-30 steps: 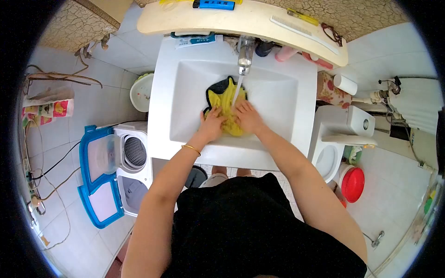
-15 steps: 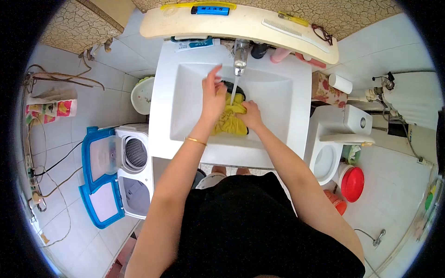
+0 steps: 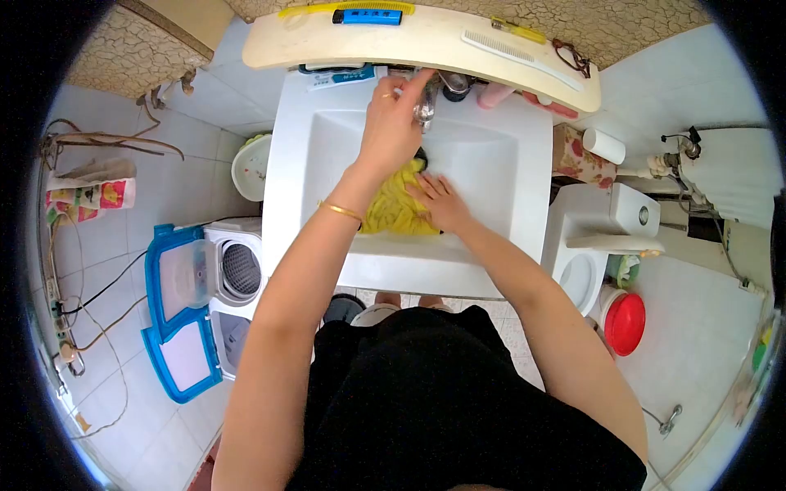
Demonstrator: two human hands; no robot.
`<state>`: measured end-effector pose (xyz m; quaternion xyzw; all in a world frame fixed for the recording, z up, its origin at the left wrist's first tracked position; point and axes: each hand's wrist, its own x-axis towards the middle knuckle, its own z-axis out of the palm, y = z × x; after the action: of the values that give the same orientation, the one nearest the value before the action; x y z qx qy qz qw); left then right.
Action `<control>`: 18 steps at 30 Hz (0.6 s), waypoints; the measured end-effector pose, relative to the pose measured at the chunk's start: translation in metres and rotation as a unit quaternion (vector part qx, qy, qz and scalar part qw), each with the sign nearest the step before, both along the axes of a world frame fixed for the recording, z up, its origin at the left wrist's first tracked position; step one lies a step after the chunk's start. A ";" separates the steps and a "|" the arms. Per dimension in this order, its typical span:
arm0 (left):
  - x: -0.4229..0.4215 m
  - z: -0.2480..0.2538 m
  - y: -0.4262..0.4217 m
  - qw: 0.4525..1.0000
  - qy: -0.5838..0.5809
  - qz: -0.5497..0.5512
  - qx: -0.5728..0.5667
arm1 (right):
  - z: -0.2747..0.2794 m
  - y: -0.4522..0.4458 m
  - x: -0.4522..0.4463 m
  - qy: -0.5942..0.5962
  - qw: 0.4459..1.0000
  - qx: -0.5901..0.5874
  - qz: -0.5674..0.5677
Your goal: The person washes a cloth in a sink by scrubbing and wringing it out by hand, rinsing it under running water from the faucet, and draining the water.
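My left hand [image 3: 395, 123] reaches to the back of the white sink [image 3: 491, 188] and grips the top of the metal faucet [image 3: 425, 110], its fingers partly hiding the lever. A wet yellow cloth [image 3: 397, 204] with a dark part at its upper end lies bunched in the basin. Spread fingers of my right hand [image 3: 442, 203] rest on the cloth's right side. No stream of water shows under the spout, though my left hand covers part of that area.
A cream shelf [image 3: 434, 45] with combs, a blue box and glasses overhangs the sink's back edge. Toothpaste [image 3: 342, 78] lies behind the basin. A small washing machine [image 3: 237, 270] with raised blue lids stands left, a toilet [image 3: 577, 278] right.
My left hand has gone from above the cloth up to the faucet. The visible water stream is gone. My right hand has loosened its grip and now lies flat on the cloth.
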<state>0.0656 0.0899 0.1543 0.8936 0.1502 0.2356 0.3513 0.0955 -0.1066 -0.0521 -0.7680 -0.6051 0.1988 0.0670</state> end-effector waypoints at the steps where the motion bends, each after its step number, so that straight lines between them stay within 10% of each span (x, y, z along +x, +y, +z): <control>1: -0.006 -0.008 -0.002 0.998 -0.024 0.021 -0.051 | -0.006 0.006 0.007 -0.032 0.999 -0.013 -0.029; 7: -0.086 -0.124 -0.014 0.940 0.055 0.180 -0.284 | -0.008 0.042 -0.014 -0.186 0.963 -0.120 -0.151; 11: -0.126 -0.190 -0.021 0.875 0.155 0.247 -0.387 | -0.013 0.017 0.006 -0.060 0.998 0.020 -0.025; 16: -0.128 -0.126 -0.031 0.752 0.218 0.259 -0.566 | 0.004 0.013 0.003 -0.017 0.957 -0.002 -0.290; 18: -0.123 -0.123 -0.036 0.699 0.221 0.235 -0.638 | -0.008 0.009 -0.006 0.207 0.915 0.033 -0.344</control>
<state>-0.0574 0.0543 0.0309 0.4176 0.5429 -0.0464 0.7271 0.0897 -0.0971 -0.0601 -0.8677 -0.2823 0.2982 0.2801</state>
